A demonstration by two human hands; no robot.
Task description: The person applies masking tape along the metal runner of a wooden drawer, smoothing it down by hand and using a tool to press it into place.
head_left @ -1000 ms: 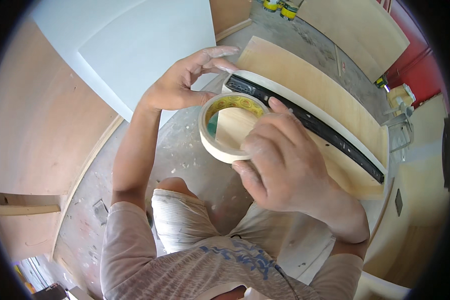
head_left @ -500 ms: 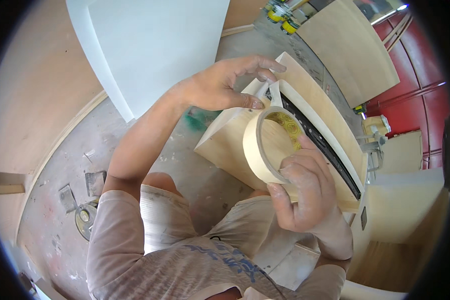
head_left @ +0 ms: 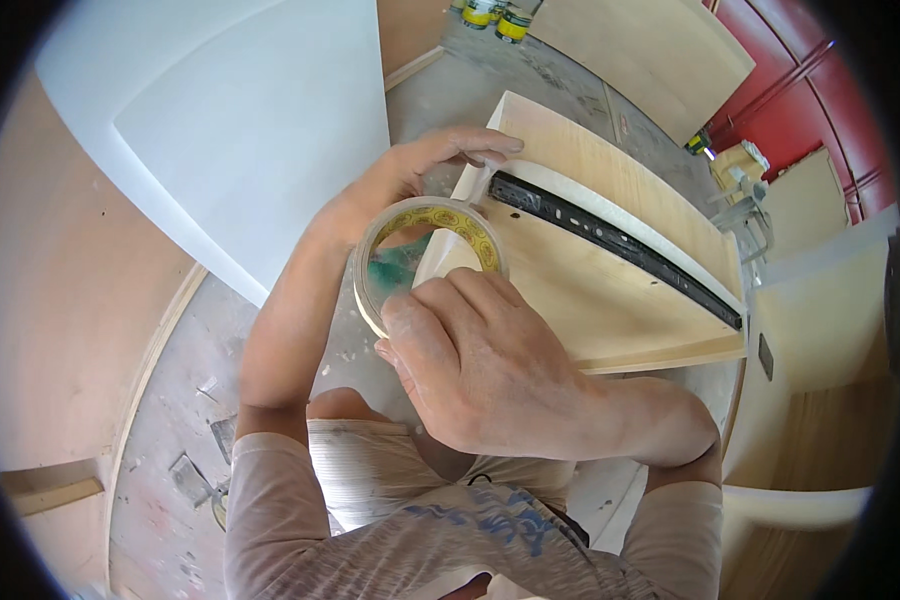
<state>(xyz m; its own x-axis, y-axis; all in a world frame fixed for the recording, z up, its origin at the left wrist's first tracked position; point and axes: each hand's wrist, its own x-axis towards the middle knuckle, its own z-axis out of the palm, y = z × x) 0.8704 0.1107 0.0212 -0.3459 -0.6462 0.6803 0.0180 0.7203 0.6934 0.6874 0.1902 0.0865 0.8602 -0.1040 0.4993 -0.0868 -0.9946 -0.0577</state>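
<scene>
My right hand (head_left: 490, 370) is closed on a roll of masking tape (head_left: 435, 216), cream outside with a yellow printed core. Its thumb and fingers grip the near rim. A short strip of tape runs from the roll toward the corner of a pale wooden drawer (head_left: 570, 300). There my left hand (head_left: 425, 165) holds the drawer's far left corner, its fingers bent over the edge. The roll partly hides its thumb side. A black metal drawer slide (head_left: 615, 240) runs along the drawer's side, with a white band beside it.
A large white panel (head_left: 260, 130) stands at the left, near a brown wooden board (head_left: 80, 280). Yellow-labelled cans (head_left: 513, 24) and a plywood sheet (head_left: 650, 60) are at the back. Pale cabinet parts (head_left: 810, 330) stand at the right. Dusty scraps (head_left: 190, 478) lie on the floor.
My right hand has swung the tape roll left, across the drawer's left edge, and turned with its back upward. My left hand stays at the drawer corner. The view has shifted.
</scene>
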